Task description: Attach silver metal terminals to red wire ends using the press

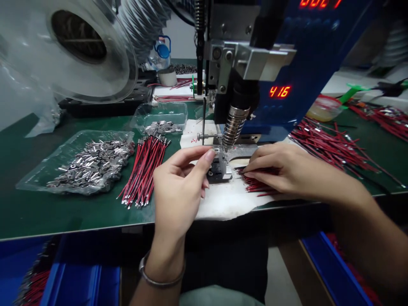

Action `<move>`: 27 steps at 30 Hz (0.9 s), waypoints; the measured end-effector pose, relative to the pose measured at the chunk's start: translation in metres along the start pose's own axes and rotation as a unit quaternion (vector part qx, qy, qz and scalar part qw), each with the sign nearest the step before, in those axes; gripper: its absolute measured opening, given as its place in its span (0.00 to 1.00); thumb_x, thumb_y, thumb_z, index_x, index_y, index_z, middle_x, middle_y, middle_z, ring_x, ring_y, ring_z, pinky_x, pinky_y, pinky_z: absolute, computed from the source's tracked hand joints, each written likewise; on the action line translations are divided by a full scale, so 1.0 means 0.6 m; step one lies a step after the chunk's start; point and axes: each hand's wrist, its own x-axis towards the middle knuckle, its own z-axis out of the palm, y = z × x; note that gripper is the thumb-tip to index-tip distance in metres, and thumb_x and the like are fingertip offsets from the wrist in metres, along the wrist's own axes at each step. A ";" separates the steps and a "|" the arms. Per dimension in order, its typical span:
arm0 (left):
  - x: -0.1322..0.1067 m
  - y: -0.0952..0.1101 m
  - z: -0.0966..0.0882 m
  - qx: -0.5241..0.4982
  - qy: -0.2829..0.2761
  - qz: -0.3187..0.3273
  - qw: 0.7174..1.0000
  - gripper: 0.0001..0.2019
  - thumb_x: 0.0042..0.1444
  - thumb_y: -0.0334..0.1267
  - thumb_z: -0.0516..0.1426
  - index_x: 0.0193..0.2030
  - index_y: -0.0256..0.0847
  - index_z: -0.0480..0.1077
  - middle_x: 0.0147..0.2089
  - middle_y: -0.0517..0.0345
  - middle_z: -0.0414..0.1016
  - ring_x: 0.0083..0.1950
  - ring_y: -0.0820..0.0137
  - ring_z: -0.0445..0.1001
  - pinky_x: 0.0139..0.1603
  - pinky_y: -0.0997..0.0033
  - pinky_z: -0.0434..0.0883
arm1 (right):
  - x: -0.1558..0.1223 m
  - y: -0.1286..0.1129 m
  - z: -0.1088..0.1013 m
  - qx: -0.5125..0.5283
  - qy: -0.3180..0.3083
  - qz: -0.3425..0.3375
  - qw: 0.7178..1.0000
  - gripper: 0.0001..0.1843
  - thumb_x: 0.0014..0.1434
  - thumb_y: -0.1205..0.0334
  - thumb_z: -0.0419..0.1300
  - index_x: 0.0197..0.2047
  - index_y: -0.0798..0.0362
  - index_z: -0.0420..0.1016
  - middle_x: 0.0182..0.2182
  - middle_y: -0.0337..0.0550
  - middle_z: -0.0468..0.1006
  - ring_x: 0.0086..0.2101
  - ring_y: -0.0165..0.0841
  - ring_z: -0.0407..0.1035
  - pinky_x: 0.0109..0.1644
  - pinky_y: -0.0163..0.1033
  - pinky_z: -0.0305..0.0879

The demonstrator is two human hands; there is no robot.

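Note:
My left hand [183, 182] is closed, thumb and forefinger pinched together at the left side of a small metal fixture [225, 170]; whatever is between the fingertips is too small or hidden to make out. Just above the fixture hangs the machine's spring-wound head [235, 125]. To the right, my right hand [280, 165] has its fingers drawn together on a bundle of short red and black wires [259, 187]. These wires lie on a white paper sheet [219, 206], and the hand partly covers them.
Left on the green table [19, 208] are a clear tray of metal connectors [92, 163], a second clear tray [159, 123] and wires with metal ends [143, 174]. More red wires [331, 144] lie right, by the blue machine [306, 63]. A plastic reel [95, 85] looms upper left.

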 end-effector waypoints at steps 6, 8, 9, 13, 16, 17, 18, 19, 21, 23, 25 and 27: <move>-0.004 0.003 0.017 -0.135 0.049 -0.005 0.990 0.09 0.57 0.40 0.70 0.39 0.40 0.77 0.46 0.52 0.86 0.20 0.81 0.71 0.17 0.82 0.68 | 0.030 0.013 -0.033 0.023 -0.077 -0.066 0.995 0.12 0.69 0.63 0.57 0.39 0.51 0.84 0.37 0.42 0.84 0.35 0.33 0.77 0.39 0.37 0.68; -0.003 0.011 0.018 -0.160 0.067 -0.010 0.985 0.07 0.58 0.37 0.69 0.38 0.39 0.78 0.45 0.52 0.87 0.19 0.82 0.71 0.17 0.83 0.67 | 0.044 0.023 -0.049 0.032 -0.104 -0.065 0.992 0.12 0.69 0.60 0.58 0.41 0.52 0.84 0.36 0.43 0.84 0.34 0.33 0.78 0.37 0.37 0.68; -0.002 0.016 0.017 -0.174 0.079 -0.012 0.981 0.05 0.59 0.36 0.69 0.38 0.40 0.78 0.44 0.53 0.87 0.19 0.83 0.70 0.16 0.84 0.65 | 0.052 0.029 -0.059 0.032 -0.129 -0.063 0.989 0.12 0.70 0.58 0.58 0.43 0.51 0.84 0.35 0.42 0.85 0.33 0.33 0.78 0.36 0.37 0.68; -0.001 0.030 0.015 -0.213 0.100 -0.026 0.972 0.03 0.61 0.33 0.67 0.36 0.40 0.78 0.43 0.56 0.85 0.18 0.87 0.64 0.15 0.88 0.61 | 0.088 0.051 -0.088 0.075 -0.223 -0.050 0.971 0.13 0.70 0.54 0.59 0.39 0.52 0.80 0.31 0.41 0.82 0.29 0.32 0.76 0.32 0.36 0.67; -0.005 0.030 0.015 -0.215 0.086 -0.053 0.971 0.01 0.62 0.32 0.66 0.38 0.39 0.79 0.38 0.59 0.81 0.17 0.88 0.58 0.12 0.89 0.56 | 0.109 0.060 -0.091 0.194 -0.301 -0.013 0.934 0.13 0.71 0.53 0.59 0.37 0.52 0.75 0.29 0.38 0.79 0.29 0.30 0.75 0.32 0.34 0.70; -0.006 0.028 0.015 -0.212 0.074 -0.065 0.972 0.01 0.61 0.32 0.66 0.38 0.39 0.79 0.37 0.60 0.79 0.17 0.88 0.57 0.12 0.90 0.54 | 0.113 0.062 -0.088 0.227 -0.320 -0.001 0.920 0.13 0.71 0.52 0.59 0.38 0.52 0.74 0.28 0.37 0.78 0.27 0.29 0.73 0.30 0.33 0.69; -0.007 0.025 0.016 -0.208 0.062 -0.074 0.973 0.02 0.60 0.33 0.67 0.38 0.39 0.79 0.36 0.61 0.78 0.17 0.88 0.56 0.11 0.90 0.53 | 0.116 0.064 -0.084 0.255 -0.331 0.006 0.908 0.14 0.70 0.50 0.60 0.38 0.52 0.74 0.28 0.37 0.77 0.25 0.27 0.71 0.28 0.32 0.67; -0.007 0.021 0.016 -0.202 0.051 -0.081 0.975 0.03 0.59 0.33 0.68 0.38 0.39 0.79 0.34 0.62 0.75 0.18 0.88 0.55 0.11 0.89 0.52 | 0.117 0.065 -0.080 0.277 -0.335 0.009 0.901 0.15 0.70 0.49 0.62 0.38 0.53 0.74 0.28 0.36 0.76 0.24 0.26 0.69 0.27 0.32 0.66; -0.007 0.013 0.015 -0.181 0.041 -0.087 0.979 0.06 0.56 0.35 0.70 0.39 0.38 0.80 0.31 0.64 0.70 0.18 0.87 0.54 0.11 0.89 0.52 | 0.114 0.070 -0.070 0.314 -0.318 0.000 0.895 0.17 0.68 0.47 0.64 0.37 0.54 0.75 0.29 0.36 0.76 0.24 0.24 0.66 0.27 0.31 0.63; -0.007 0.007 0.015 -0.129 0.052 -0.073 0.988 0.07 0.58 0.38 0.69 0.40 0.39 0.82 0.28 0.66 0.66 0.18 0.86 0.53 0.12 0.87 0.53 | 0.107 0.078 -0.061 0.348 -0.275 -0.010 0.896 0.17 0.66 0.48 0.66 0.37 0.54 0.76 0.27 0.35 0.75 0.25 0.24 0.65 0.28 0.30 0.62; -0.009 0.003 0.014 -0.022 0.081 -0.019 0.996 0.07 0.61 0.41 0.67 0.43 0.41 0.83 0.28 0.64 0.69 0.18 0.85 0.56 0.13 0.86 0.56 | 0.098 0.085 -0.055 0.362 -0.230 -0.017 0.903 0.16 0.65 0.49 0.68 0.38 0.56 0.78 0.27 0.35 0.75 0.25 0.23 0.64 0.28 0.30 0.60; -0.012 0.002 0.015 0.073 0.103 0.036 0.991 0.10 0.63 0.42 0.65 0.48 0.43 0.82 0.33 0.62 0.76 0.18 0.83 0.62 0.15 0.84 0.61 | 0.091 0.090 -0.050 0.358 -0.193 -0.022 0.913 0.16 0.63 0.50 0.70 0.38 0.57 0.80 0.27 0.37 0.76 0.26 0.24 0.65 0.28 0.31 0.61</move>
